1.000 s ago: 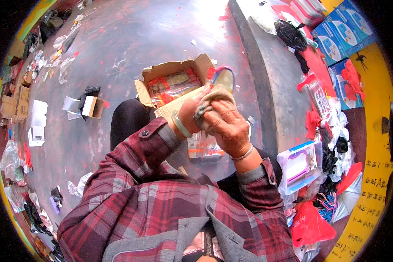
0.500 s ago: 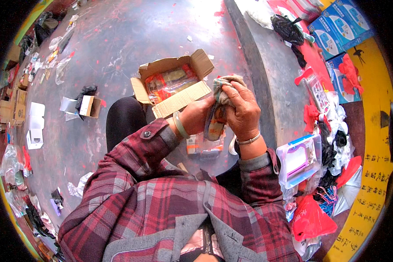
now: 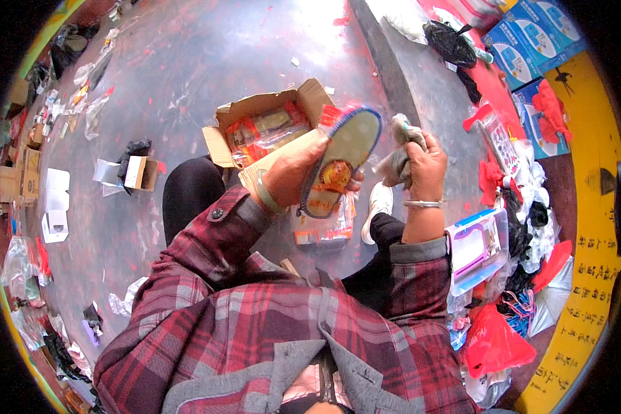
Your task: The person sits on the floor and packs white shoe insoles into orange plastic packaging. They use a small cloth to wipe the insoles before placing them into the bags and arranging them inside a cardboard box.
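We see the left hand (image 3: 293, 171) clamped on a pale, sole-shaped insole (image 3: 357, 138), its fingertips showing at the far edge. The insole has a blue border and a round orange-and-gold print toward its lower end; we see it held above the floor (image 3: 186, 76), tilted, with its upper end leaning right. Just beside it, we see the right hand (image 3: 428, 164) clamped on a bunched, greyish cloth (image 3: 396, 165), apart from the left hand.

Behind the left hand, we find a cardboard box (image 3: 218, 146) with its flaps folded out and plastic-wrapped orange packets (image 3: 265, 131) inside. Below the insole, we make out a clear and orange package (image 3: 324, 229) on the floor, near a white shoe (image 3: 381, 200). To the right, we notice a clear plastic case (image 3: 468, 276) near a red bag (image 3: 497, 345).
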`<state>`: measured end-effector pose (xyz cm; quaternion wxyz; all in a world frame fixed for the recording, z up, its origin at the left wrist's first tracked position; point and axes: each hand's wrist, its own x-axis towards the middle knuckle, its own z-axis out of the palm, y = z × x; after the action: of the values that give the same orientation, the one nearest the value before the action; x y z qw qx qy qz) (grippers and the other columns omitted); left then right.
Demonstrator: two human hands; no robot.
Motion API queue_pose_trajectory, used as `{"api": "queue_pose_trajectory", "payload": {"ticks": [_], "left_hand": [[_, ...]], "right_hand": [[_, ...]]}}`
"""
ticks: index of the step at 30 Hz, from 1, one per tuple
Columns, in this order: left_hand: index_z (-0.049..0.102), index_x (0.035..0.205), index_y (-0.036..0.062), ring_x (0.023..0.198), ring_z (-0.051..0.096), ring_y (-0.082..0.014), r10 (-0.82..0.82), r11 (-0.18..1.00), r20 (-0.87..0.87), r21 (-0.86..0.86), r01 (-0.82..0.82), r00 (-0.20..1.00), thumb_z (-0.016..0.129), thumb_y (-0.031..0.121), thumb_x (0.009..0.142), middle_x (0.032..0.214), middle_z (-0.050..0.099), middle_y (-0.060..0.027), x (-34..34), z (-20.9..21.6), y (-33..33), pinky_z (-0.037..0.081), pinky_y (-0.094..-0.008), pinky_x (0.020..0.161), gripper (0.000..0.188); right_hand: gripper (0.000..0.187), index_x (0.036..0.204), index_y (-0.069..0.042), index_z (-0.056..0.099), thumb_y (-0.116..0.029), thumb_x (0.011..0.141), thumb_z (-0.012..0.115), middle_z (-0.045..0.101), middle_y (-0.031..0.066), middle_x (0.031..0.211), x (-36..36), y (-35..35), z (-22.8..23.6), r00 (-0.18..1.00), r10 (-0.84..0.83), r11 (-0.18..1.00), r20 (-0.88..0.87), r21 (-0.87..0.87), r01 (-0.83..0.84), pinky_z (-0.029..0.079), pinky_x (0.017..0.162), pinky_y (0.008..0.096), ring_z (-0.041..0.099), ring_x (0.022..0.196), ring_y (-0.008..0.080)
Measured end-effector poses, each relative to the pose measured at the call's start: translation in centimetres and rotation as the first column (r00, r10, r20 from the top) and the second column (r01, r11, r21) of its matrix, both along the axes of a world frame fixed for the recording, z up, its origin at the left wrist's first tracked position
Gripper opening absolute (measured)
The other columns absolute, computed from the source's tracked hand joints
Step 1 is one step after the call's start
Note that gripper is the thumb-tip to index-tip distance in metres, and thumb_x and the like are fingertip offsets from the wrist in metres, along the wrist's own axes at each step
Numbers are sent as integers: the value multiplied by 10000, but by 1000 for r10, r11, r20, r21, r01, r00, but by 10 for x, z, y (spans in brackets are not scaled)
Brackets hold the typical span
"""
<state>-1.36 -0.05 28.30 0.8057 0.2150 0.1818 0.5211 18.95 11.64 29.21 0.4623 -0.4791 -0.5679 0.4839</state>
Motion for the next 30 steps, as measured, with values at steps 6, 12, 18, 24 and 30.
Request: {"api": "queue_pose_trajectory", "payload": {"ticks": [6,12,18,24,30], "left_hand": [[393,1284,-3,979,597,-305,46,993,179,-116,-26,983,322,380,967,1173,535,-190,-6,9,1,496,-420,843,502],[356,1325,40,1024,564,-219,3,1000,-121,20,-1,993,383,372,952,1213,512,-122,-5,-10,2,476,-350,849,500],[491,1181,20,954,568,-177,415,901,-384,44,-432,825,379,383,957,1112,563,-105,-13,-13,20,392,-336,945,441],[521,1128,25,955,569,-191,270,884,33,-404,-234,962,414,416,935,1066,594,-110,-21,-21,16,411,-399,950,450],[289,1366,-11,1195,443,-352,209,976,399,-136,-168,893,342,460,930,1313,420,-238,-13,10,16,307,-478,1043,644]], "right_hand": [[391,1015,7,584,-327,823,653,640,121,879,-6,-27,26,843,293,775,-451,-405,-485,521,644,325,635,761,220],[271,1015,12,611,-197,842,610,645,75,861,-8,-24,23,839,402,729,-366,-427,-535,497,658,268,616,722,145],[168,922,18,643,-121,845,588,640,36,797,-9,-33,29,953,246,942,-179,-189,-278,479,584,250,590,643,111],[139,771,-30,618,-83,660,684,557,60,630,-23,-47,33,872,-55,423,487,802,-421,459,517,311,562,553,193],[333,967,-94,661,-91,636,696,520,26,622,-42,-76,31,673,-32,291,739,651,-701,464,539,298,574,605,198]]}}
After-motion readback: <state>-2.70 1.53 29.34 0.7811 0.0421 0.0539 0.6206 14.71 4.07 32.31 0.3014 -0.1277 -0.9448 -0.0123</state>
